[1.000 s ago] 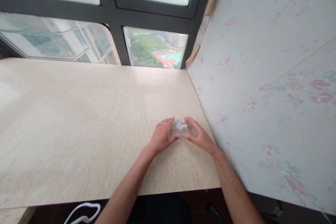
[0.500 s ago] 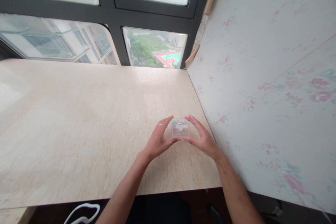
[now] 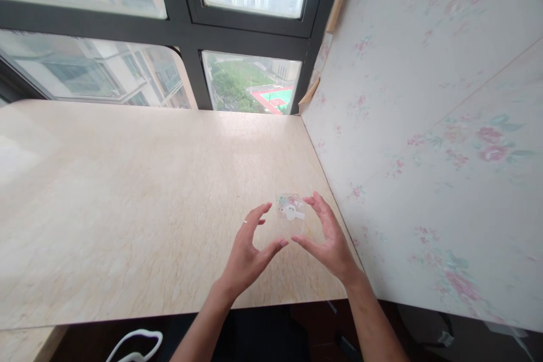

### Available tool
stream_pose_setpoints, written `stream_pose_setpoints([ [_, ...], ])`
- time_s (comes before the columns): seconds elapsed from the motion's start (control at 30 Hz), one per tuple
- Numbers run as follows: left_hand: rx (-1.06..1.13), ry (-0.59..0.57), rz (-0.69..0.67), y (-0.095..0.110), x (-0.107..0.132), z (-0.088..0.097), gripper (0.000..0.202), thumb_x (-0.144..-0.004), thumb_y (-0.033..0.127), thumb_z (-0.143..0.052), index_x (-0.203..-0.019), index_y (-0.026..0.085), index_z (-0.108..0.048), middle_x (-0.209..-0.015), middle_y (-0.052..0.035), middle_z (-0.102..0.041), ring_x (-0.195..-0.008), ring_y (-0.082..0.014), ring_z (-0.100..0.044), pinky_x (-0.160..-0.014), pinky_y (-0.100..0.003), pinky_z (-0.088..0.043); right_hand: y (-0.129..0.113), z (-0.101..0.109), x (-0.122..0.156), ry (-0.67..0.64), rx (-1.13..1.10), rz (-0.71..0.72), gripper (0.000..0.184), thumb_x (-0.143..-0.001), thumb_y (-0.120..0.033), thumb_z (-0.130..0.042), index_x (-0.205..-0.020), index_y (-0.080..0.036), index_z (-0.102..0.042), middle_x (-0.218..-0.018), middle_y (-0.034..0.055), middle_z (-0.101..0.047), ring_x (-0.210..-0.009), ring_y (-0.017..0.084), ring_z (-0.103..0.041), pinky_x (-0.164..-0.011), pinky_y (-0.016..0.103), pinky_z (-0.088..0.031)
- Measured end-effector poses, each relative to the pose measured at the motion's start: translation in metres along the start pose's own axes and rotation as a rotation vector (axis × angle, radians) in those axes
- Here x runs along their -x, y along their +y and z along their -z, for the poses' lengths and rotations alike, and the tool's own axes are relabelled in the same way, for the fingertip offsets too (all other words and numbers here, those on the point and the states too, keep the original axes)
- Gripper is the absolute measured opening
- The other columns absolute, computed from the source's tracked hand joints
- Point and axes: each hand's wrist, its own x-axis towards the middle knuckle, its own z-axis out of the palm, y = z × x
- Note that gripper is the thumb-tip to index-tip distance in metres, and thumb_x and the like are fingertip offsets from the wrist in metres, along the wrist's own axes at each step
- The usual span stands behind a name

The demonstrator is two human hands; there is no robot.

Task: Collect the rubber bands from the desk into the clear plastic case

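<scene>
A small clear plastic box with white and coloured bits inside lies on the beige marble-look counter near its right edge. My left hand hovers just left of the box, fingers spread and curved, a ring on one finger, holding nothing. My right hand is cupped just right of the box, fingers apart, also holding nothing. Neither hand touches the box; both sit slightly nearer to me than it.
A floral-papered wall borders the counter on the right. Dark-framed windows run along the back. A white looped cord lies below the counter's front edge at the left.
Both hands have let go of the clear box and drawn back toward me, fingers opening. The box stays on the counter.
</scene>
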Motion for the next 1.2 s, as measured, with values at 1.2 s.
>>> stream_pose_setpoints([
  [1.2, -0.476, -0.067, -0.227, 0.011, -0.015, 0.023, 0.055, -0.075, 0.034, -0.07, -0.125, 0.02, -0.052, -0.116, -0.0113, -0.061, -0.108, -0.0298, -0.054, -0.091, -0.048, -0.048, -0.019, -0.006, 0.018, -0.118, 0.106, 0.067, 0.083, -0.087, -0.031, -0.064, -0.152, -0.035, -0.012, -0.154, 0.0058, -0.031, -0.14, 0.027, -0.03, -0.114, 0.053, -0.029],
])
